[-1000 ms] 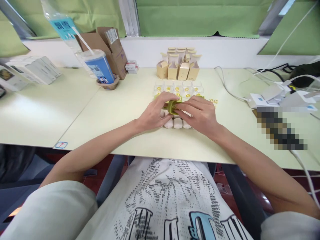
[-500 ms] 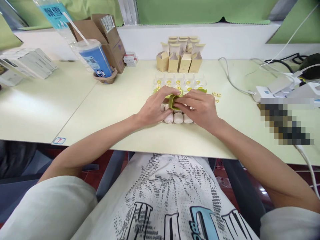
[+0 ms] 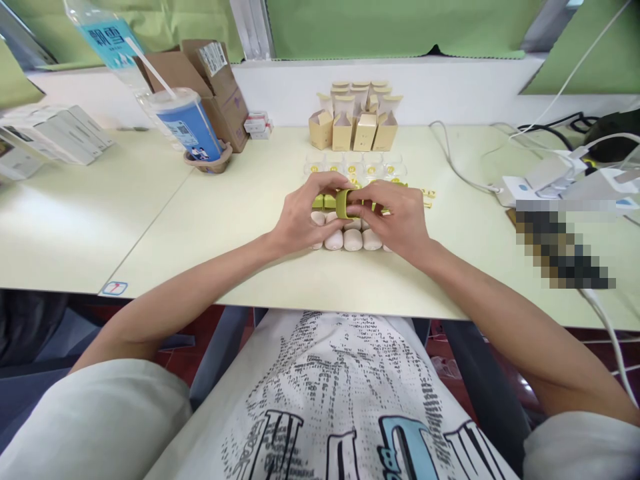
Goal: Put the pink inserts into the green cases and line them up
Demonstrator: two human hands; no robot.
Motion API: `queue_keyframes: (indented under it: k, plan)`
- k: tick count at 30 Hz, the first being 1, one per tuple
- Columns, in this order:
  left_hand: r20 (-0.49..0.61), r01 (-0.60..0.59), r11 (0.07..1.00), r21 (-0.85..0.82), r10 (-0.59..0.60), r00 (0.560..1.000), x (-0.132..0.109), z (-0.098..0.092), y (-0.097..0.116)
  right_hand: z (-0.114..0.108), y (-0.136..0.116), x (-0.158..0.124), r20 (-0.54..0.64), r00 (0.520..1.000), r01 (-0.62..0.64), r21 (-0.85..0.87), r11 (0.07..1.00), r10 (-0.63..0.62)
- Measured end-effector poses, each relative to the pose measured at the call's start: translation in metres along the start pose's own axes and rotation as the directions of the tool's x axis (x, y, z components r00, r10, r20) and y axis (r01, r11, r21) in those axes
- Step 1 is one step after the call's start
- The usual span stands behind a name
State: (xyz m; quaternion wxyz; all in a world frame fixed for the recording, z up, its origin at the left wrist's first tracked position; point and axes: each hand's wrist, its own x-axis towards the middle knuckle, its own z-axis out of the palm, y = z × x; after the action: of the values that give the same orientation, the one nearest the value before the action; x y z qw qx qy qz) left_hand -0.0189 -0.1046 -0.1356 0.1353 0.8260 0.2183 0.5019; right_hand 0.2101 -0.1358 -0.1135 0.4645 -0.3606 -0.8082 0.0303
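A hollow olive-green sleeve (image 3: 342, 204) is held up between my hands over the middle of the table. My left hand (image 3: 303, 215) curls round it, index finger at the top and thumb below. My right hand (image 3: 404, 215) has its fingertips at the sleeve's right-hand opening, pinching it. Rows of white rounded pieces (image 3: 353, 240) lie under my hands, partly covered by them. Just behind is a row of green pieces (image 3: 328, 201), mostly hidden. Clear plastic cups (image 3: 353, 161) with yellow marks stand farther back.
Several small open cardboard boxes (image 3: 365, 130) stand by the wall. Small yellow pieces (image 3: 429, 195) lie right of my right hand. A blue cup with a straw (image 3: 193, 130), a bottle (image 3: 113, 43) and a brown carton (image 3: 225, 100) are at left. Power strips (image 3: 525, 190) and cables lie right.
The view has shifted slightly. My left fingers have arched more openly round the green sleeve, which has turned a little. Both hands stay at the same spot over the white pieces.
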Motion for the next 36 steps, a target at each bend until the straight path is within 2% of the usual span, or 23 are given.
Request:
queue_keyframes:
  k: [3, 5, 7, 8, 10, 13, 15, 19, 24, 29, 32, 36]
  plan:
    - [-0.024, -0.004, 0.999, -0.038, 0.003, 1.0, 0.002, -0.002, 0.0, -0.006, -0.002, -0.001, 0.01, 0.999, -0.036, 0.09, 0.995, 0.035]
    - [-0.036, -0.016, 0.998, -0.06, 0.014, 0.999, 0.002, -0.002, 0.0, -0.007, -0.002, -0.001, -0.051, 0.997, -0.054, 0.145, 0.988, 0.062]
    - [-0.043, -0.044, 0.996, -0.081, 0.041, 0.998, 0.003, -0.001, 0.0, -0.008, 0.0, 0.0, -0.108, 0.985, -0.103, 0.24, 0.965, 0.132]
    - [-0.047, -0.07, 0.994, -0.086, 0.067, 0.997, 0.004, -0.001, 0.001, -0.008, 0.0, 0.001, -0.091, 0.98, -0.139, 0.307, 0.941, 0.175]
    - [-0.057, -0.144, 0.987, -0.067, 0.14, 0.989, 0.005, -0.001, 0.001, -0.008, 0.001, 0.003, 0.048, 0.972, -0.226, 0.462, 0.858, 0.23]
    - [-0.076, -0.236, 0.972, 0.014, 0.236, 0.969, 0.007, -0.002, 0.0, -0.008, -0.001, 0.004, 0.289, 0.929, -0.367, 0.635, 0.68, 0.231]
    - [-0.084, -0.224, 0.973, 0.047, 0.228, 0.97, 0.007, -0.002, -0.001, -0.008, -0.002, 0.004, 0.342, 0.906, -0.422, 0.685, 0.593, 0.249]
    - [-0.077, -0.147, 0.987, 0.058, 0.151, 0.985, 0.005, -0.004, 0.001, -0.008, -0.003, 0.004, 0.359, 0.878, -0.477, 0.705, 0.525, 0.317]
    - [-0.01, -0.192, 0.979, 0.072, 0.193, 0.981, 0.003, -0.005, 0.009, -0.011, -0.005, 0.006, 0.412, 0.855, -0.518, 0.696, 0.497, 0.314]
    - [0.043, -0.22, 0.972, 0.078, 0.217, 0.975, 0.002, -0.002, 0.013, -0.008, -0.009, 0.008, 0.379, 0.876, -0.482, 0.695, 0.533, 0.298]
    - [0.019, -0.262, 0.961, 0.091, 0.261, 0.965, 0.004, -0.001, 0.01, -0.008, -0.006, 0.007, 0.331, 0.901, -0.434, 0.7, 0.567, 0.281]
    - [-0.048, -0.197, 0.976, 0.092, 0.202, 0.978, 0.01, -0.004, 0.002, -0.01, 0.001, 0.006, 0.305, 0.911, -0.411, 0.689, 0.597, 0.276]
